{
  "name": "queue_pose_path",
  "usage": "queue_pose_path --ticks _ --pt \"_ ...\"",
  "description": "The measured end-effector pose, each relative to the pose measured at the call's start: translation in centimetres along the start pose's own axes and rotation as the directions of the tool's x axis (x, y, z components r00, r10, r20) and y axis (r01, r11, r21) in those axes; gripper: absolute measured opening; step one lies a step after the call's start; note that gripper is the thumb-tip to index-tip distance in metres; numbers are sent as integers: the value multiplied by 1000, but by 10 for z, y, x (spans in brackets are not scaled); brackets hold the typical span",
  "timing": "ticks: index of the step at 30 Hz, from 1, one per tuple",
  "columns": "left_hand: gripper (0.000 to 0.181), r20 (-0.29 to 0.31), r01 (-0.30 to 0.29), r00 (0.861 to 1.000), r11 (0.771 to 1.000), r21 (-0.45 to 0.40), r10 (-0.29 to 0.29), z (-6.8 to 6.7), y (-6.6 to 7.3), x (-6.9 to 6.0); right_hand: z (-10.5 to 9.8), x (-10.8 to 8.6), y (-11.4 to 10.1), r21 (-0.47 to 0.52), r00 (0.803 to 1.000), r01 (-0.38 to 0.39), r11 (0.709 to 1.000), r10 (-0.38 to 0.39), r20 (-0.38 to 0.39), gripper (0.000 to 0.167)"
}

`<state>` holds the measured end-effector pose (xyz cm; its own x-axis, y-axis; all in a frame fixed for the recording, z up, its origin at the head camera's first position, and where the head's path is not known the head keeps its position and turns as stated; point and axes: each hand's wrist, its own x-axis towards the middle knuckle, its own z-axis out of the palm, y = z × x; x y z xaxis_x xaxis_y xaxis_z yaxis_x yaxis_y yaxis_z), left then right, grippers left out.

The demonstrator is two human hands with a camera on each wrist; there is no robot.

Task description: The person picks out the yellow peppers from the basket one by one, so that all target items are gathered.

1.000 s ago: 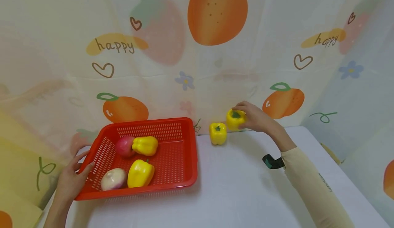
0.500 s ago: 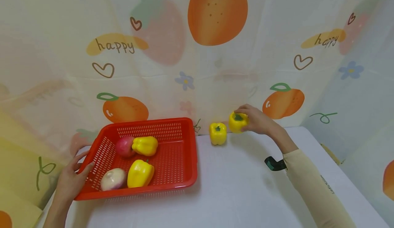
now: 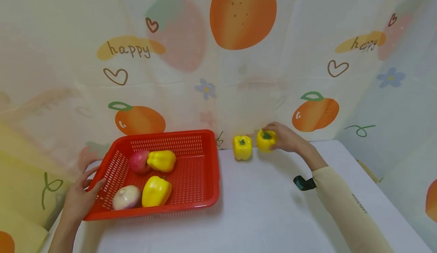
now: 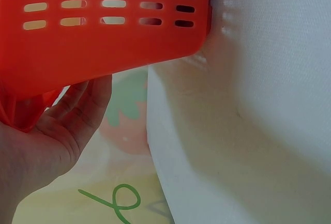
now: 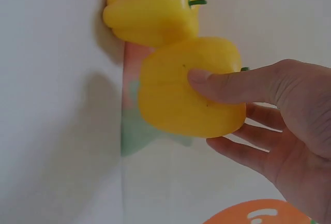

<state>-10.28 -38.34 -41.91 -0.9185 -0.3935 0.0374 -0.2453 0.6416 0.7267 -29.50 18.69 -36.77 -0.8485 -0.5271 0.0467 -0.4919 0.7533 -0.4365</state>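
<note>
The right hand (image 3: 286,137) pinches a yellow bell pepper (image 3: 265,140) near the table's back edge; in the right wrist view the thumb lies across this pepper (image 5: 189,92). A second yellow pepper (image 3: 242,148) stands upright just to its left. On the left, the left hand (image 3: 79,200) grips the side rim of a red basket (image 3: 194,206), thumb over the rim; the left wrist view shows its fingers behind the basket wall (image 4: 103,53). Inside the basket lie a yellow pepper (image 3: 162,161) against a red-purple round vegetable (image 3: 138,162), another yellow pepper (image 3: 156,192) and a white-purple one (image 3: 126,198).
A white-covered table (image 3: 259,211) lies under everything. Behind it hangs a printed curtain (image 3: 246,93) with fruit pictures, close to the peppers. A small black and green object (image 3: 304,183) is by the right wrist, beside the sleeve.
The right hand and its pepper have moved down and slightly right, a little farther from the standing pepper. The left hand keeps its grip on the basket, which has stayed in place.
</note>
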Motion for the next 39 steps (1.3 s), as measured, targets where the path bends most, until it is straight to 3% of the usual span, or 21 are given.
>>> queue_pose_path --ticks 18,39 --pt "58 6 -3 1000 1000 3 3 1 2 0 31 10 24 27 999 -38 999 37 27 61" --pt "60 21 54 998 999 1 -54 -1 4 1 40 11 15 39 995 -82 996 80 62 64"
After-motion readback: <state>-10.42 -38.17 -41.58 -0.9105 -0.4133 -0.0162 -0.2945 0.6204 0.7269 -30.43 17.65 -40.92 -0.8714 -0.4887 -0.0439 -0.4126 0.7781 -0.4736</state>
